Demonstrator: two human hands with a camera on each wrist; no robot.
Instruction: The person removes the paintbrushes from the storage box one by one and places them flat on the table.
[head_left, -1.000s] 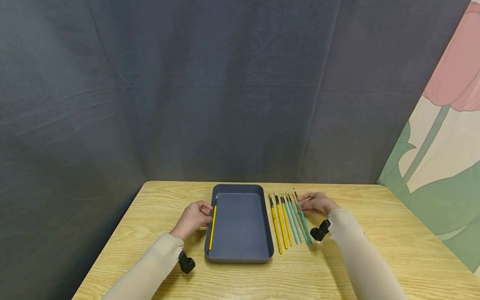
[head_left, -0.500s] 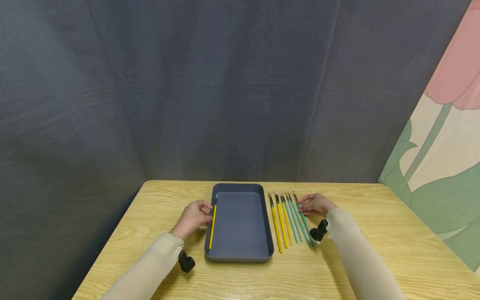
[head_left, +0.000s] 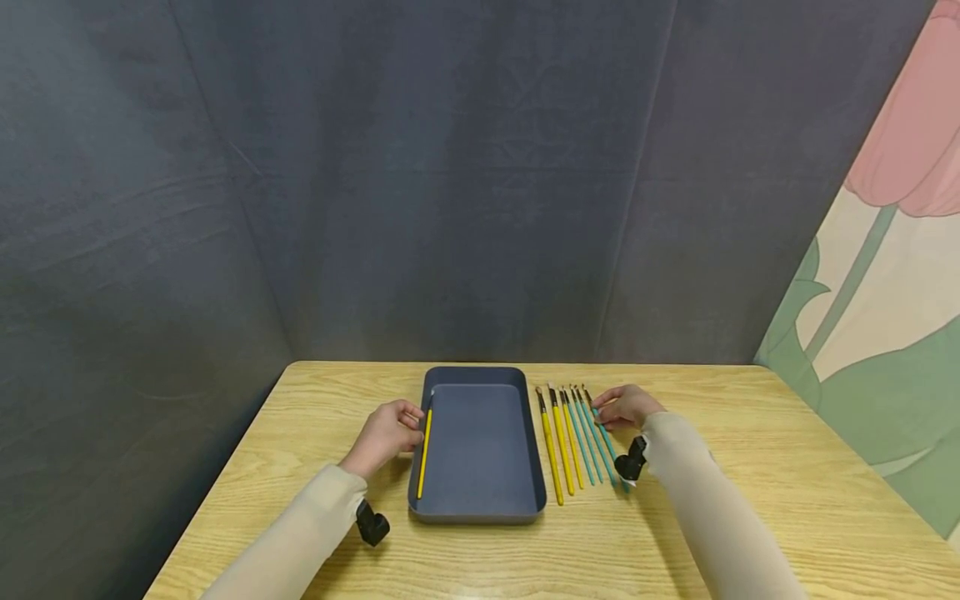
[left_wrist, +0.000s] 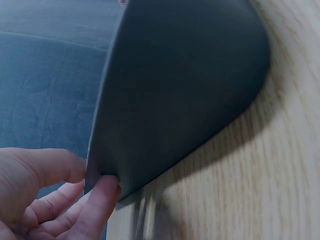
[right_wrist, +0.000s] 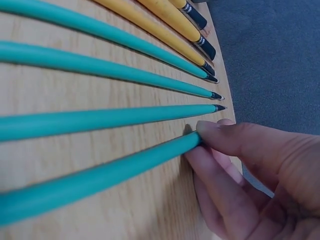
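My left hand [head_left: 386, 435] holds the left side of a dark grey tray [head_left: 483, 450]; in the left wrist view its thumb is at the rim and a fingertip lies against the outer wall [left_wrist: 170, 100]. Inside the tray, along its left wall, lies one thin yellow paintbrush [head_left: 425, 454]. My right hand [head_left: 626, 406] pinches a teal paintbrush [right_wrist: 115, 172] between thumb and fingers, near the ferrule end, which the fingers hide in the right wrist view. This brush is at the right end of a row of brushes, low over or on the table.
Right of the tray, three yellow paintbrushes [head_left: 562, 442] lie side by side, then more teal paintbrushes [right_wrist: 110, 114], bristles toward the far edge. Beneath everything is a wooden table [head_left: 465, 567]. A dark curtain [head_left: 465, 183] hangs behind, and a tulip-patterned panel [head_left: 885, 333] is at right.
The teal brush in my right hand has come down and its handle end has swung slightly right, away from its neighbour. My right hand has shifted a little left. My left hand stays on the tray.
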